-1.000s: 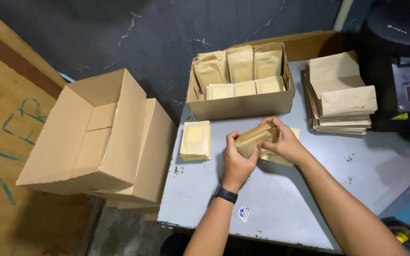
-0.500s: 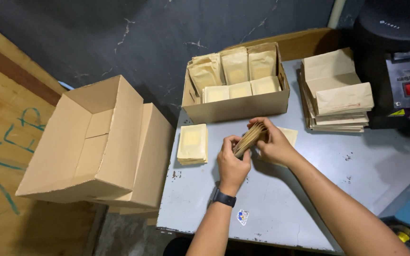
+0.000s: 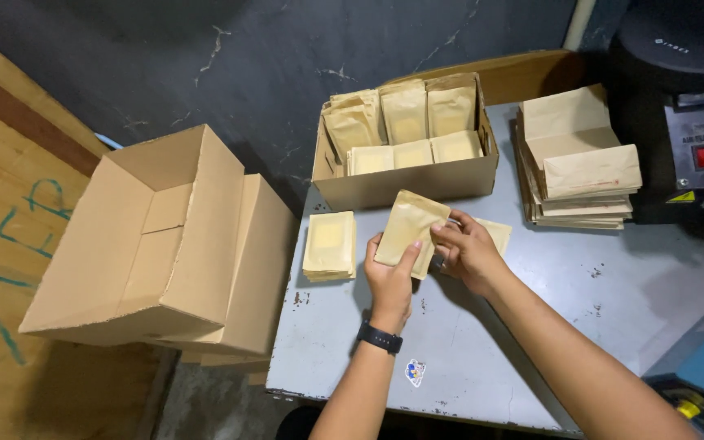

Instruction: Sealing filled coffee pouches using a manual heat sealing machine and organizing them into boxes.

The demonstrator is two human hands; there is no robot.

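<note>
Both of my hands hold one flat brown paper pouch (image 3: 408, 231) above the grey metal table (image 3: 531, 342). My left hand (image 3: 389, 275) grips its lower edge, a black watch on that wrist. My right hand (image 3: 468, 253) pinches the pouch's right side. Under my right hand lies another pouch (image 3: 499, 234), partly hidden. A small stack of pouches (image 3: 329, 245) rests on the table left of my hands. Just beyond them stands an open cardboard box (image 3: 405, 183) filled with upright and flat pouches.
A tall pile of flat brown bags (image 3: 580, 167) sits at the back right, next to a black machine with a red switch (image 3: 694, 122). An empty open carton (image 3: 165, 244) lies on its side off the table's left edge. A sticker (image 3: 415, 372) marks the table's front.
The pouch has turned from edge-on to face-up in my hands and sits a little higher. My hands shifted slightly left with it.
</note>
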